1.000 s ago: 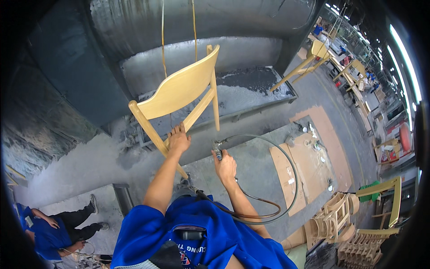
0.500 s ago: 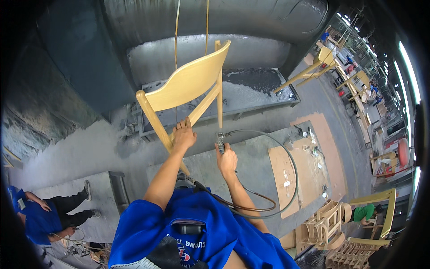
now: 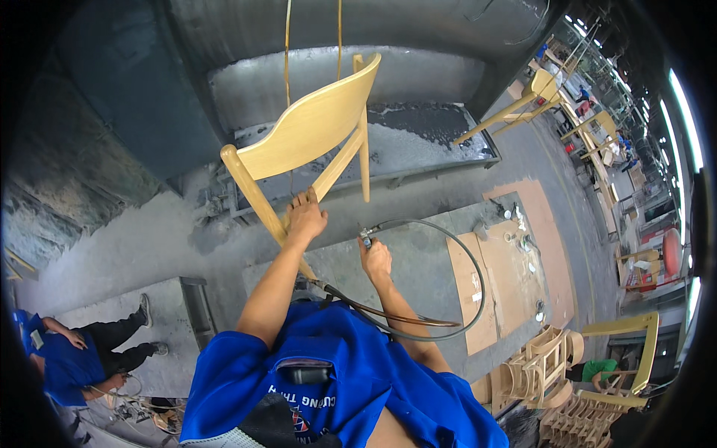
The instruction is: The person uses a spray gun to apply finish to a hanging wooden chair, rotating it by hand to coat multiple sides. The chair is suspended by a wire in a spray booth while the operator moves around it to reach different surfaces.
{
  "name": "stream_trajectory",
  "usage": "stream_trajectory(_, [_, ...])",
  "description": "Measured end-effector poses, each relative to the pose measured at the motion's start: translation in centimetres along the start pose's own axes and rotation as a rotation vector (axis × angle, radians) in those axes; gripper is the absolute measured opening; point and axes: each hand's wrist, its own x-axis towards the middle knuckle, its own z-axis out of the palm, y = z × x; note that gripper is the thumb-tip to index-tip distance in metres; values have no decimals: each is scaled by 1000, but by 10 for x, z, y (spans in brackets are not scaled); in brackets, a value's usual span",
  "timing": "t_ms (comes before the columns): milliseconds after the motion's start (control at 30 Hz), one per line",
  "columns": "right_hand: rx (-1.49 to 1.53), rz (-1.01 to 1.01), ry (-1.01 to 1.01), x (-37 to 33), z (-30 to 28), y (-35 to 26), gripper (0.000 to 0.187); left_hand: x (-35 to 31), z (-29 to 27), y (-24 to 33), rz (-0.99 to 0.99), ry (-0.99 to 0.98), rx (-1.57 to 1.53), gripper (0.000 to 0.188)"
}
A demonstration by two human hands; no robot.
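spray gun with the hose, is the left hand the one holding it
No, the right hand holds the spray gun, while the left hand is on the wooden chair frame.

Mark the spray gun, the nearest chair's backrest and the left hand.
Spray gun (image 3: 366, 240): head view, metal body.
Backrest (image 3: 311, 125): head view, middle of broad face.
Left hand (image 3: 305, 219): head view, back of hand.

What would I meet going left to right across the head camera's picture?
Person in blue → left hand → right hand → brown sheets → rounded red thing.
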Motion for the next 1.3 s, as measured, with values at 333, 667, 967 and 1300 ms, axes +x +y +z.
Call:
stream_trajectory(333, [162, -181, 271, -4, -10, -15, 48, -2, 9, -5, 7, 66, -2, 84])
stream_trajectory(667, [107, 10, 59, -12, -24, -21, 43, 4, 11, -17, 8, 70, 23, 85])
stream_trajectory(967, [504, -513, 544, -2, -95, -76, 29, 29, 10, -38, -9, 29, 51, 91])
stream_trajectory(1300, [423, -228, 309, -7, -98, -67, 36, 60, 12, -46, -114, 23, 62, 94])
